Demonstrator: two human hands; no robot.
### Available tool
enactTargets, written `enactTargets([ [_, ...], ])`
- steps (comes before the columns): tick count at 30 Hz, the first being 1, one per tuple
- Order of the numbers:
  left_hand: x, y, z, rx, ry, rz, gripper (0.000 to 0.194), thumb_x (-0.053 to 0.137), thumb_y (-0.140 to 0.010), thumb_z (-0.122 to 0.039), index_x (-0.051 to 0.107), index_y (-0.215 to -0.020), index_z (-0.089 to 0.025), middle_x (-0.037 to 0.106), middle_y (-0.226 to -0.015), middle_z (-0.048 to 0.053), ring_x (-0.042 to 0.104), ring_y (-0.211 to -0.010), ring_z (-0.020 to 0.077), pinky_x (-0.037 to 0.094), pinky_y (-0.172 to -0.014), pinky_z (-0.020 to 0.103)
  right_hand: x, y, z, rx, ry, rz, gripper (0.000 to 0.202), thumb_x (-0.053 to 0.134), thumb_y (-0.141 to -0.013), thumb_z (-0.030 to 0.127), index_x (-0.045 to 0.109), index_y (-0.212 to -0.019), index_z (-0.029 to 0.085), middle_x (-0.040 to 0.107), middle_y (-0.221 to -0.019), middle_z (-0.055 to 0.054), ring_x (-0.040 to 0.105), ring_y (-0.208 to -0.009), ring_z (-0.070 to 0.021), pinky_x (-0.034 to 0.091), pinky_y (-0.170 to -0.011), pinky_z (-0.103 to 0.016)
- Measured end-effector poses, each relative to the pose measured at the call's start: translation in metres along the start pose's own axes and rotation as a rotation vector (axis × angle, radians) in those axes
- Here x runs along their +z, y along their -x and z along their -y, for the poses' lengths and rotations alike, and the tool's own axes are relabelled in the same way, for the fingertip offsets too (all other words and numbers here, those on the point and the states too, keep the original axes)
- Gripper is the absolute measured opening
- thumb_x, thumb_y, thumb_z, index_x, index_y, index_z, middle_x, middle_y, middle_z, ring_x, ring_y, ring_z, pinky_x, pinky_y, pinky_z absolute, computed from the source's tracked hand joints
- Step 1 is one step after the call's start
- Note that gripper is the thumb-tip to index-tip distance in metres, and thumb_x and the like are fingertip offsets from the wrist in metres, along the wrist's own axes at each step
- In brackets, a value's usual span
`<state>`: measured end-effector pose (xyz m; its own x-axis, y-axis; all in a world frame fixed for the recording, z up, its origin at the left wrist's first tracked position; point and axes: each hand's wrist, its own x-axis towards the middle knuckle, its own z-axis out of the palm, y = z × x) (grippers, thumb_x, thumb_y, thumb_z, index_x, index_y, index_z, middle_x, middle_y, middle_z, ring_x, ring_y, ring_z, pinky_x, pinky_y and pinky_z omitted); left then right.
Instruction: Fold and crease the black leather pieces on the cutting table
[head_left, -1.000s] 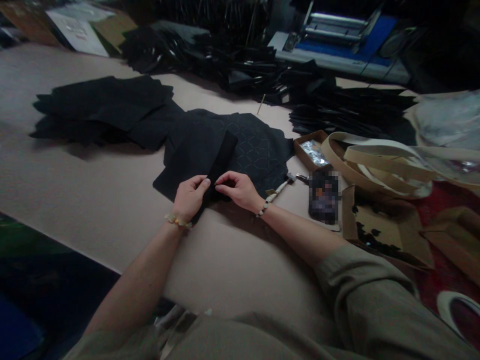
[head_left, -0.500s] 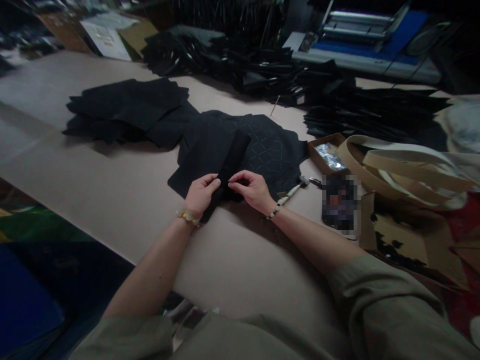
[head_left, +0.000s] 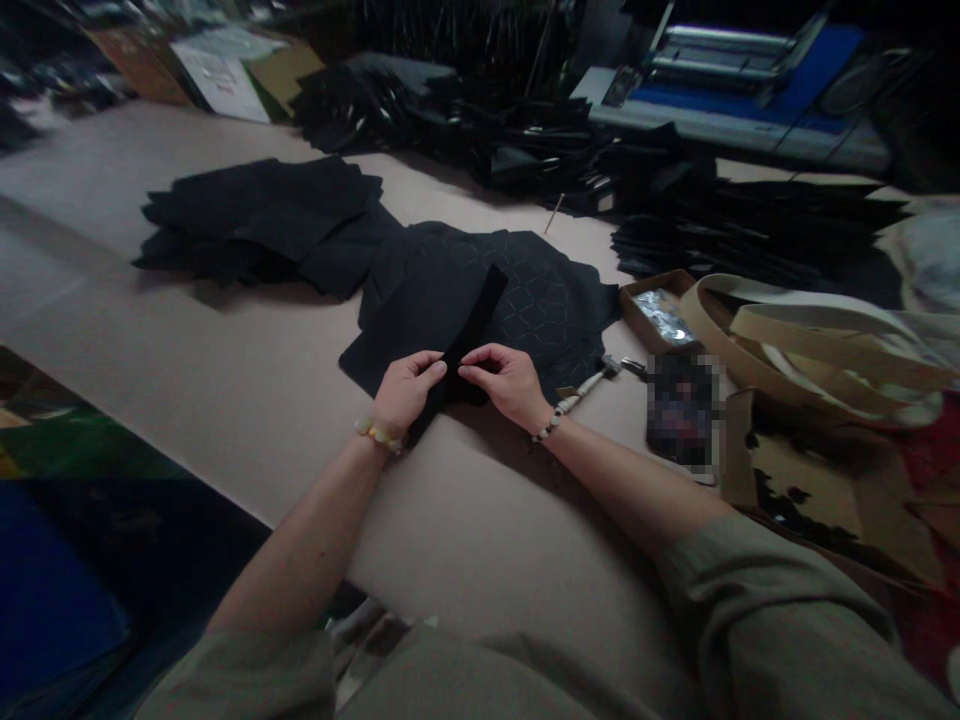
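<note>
Both hands have kept their pinch on the black strip [head_left: 466,335] since the earlier frame; only the view has shifted slightly. The left hand [head_left: 405,392] and right hand [head_left: 501,382] close thumb and fingertips on its near part, the strip rising away beyond them. Under the fingers lies a black stitched panel [head_left: 547,300] on the beige table [head_left: 187,370]. Just right of the right wrist rests a small hammer [head_left: 592,382]. Farther off, left of the fingers, sits a stack of black pieces [head_left: 255,215]; beyond, dark heaps [head_left: 510,130].

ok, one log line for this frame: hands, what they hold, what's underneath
left hand: pinching long black fabric strip | right hand: pinching same strip | under: black stitched fabric panel on beige table
</note>
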<state>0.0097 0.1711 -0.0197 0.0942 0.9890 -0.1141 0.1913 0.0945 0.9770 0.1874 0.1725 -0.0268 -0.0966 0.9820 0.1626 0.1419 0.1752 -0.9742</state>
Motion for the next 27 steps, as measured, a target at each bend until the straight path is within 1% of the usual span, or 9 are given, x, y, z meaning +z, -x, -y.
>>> enactTargets([
  [4,0.0,0.001,-0.003,-0.003,-0.028,0.003,0.039,0.066,-0.075,-0.045,0.074,-0.099,-0.015,0.072,-0.084,0.003,0.061,-0.074,0.0152,0.047,-0.071,0.026,0.0,0.0,-0.002,-0.009,0.001,0.002,0.02,0.075,-0.074,0.035,0.074,-0.085,0.017,0.072,-0.08,-0.002,0.063,-0.069,-0.014,0.048,-0.066,-0.026],
  [10,-0.001,0.001,-0.002,0.018,-0.07,-0.005,0.036,0.067,-0.076,-0.044,0.074,-0.097,-0.015,0.072,-0.084,0.003,0.061,-0.074,0.0152,0.047,-0.071,0.025,0.0,0.002,-0.002,-0.027,0.017,0.006,0.019,0.075,-0.075,0.034,0.074,-0.084,0.018,0.073,-0.08,-0.002,0.064,-0.073,-0.015,0.05,-0.072,-0.027],
  [15,-0.003,0.002,-0.004,0.019,-0.075,0.019,0.036,0.066,-0.078,-0.045,0.074,-0.096,-0.016,0.072,-0.083,0.003,0.062,-0.073,0.0157,0.048,-0.069,0.025,0.001,0.003,0.0,-0.057,0.016,0.001,0.016,0.075,-0.075,0.033,0.074,-0.083,0.019,0.073,-0.082,-0.001,0.065,-0.075,-0.0152,0.05,-0.075,-0.028],
  [21,-0.003,0.008,-0.016,0.065,-0.125,0.058,0.036,0.07,-0.076,-0.044,0.075,-0.096,-0.014,0.074,-0.086,0.005,0.065,-0.076,0.0181,0.052,-0.071,0.027,0.002,0.003,0.003,-0.043,0.006,-0.01,0.016,0.075,-0.075,0.033,0.074,-0.082,0.019,0.073,-0.081,-0.001,0.065,-0.074,-0.0152,0.05,-0.071,-0.027],
  [24,-0.002,0.01,-0.018,0.051,-0.111,0.046,0.035,0.072,-0.074,-0.042,0.075,-0.095,-0.014,0.075,-0.086,0.005,0.067,-0.076,0.0187,0.054,-0.071,0.027,0.0,0.003,0.004,-0.029,0.034,-0.03,0.018,0.075,-0.075,0.035,0.075,-0.084,0.019,0.074,-0.08,-0.001,0.065,-0.072,-0.015,0.05,-0.068,-0.026],
  [27,0.0,0.01,-0.017,0.042,-0.118,0.02,0.033,0.072,-0.075,-0.041,0.075,-0.094,-0.015,0.075,-0.085,0.005,0.067,-0.075,0.0185,0.054,-0.069,0.026,-0.001,0.002,0.002,-0.013,0.027,-0.023,0.02,0.075,-0.075,0.036,0.076,-0.086,0.019,0.075,-0.082,-0.002,0.066,-0.072,-0.0156,0.051,-0.067,-0.027],
])
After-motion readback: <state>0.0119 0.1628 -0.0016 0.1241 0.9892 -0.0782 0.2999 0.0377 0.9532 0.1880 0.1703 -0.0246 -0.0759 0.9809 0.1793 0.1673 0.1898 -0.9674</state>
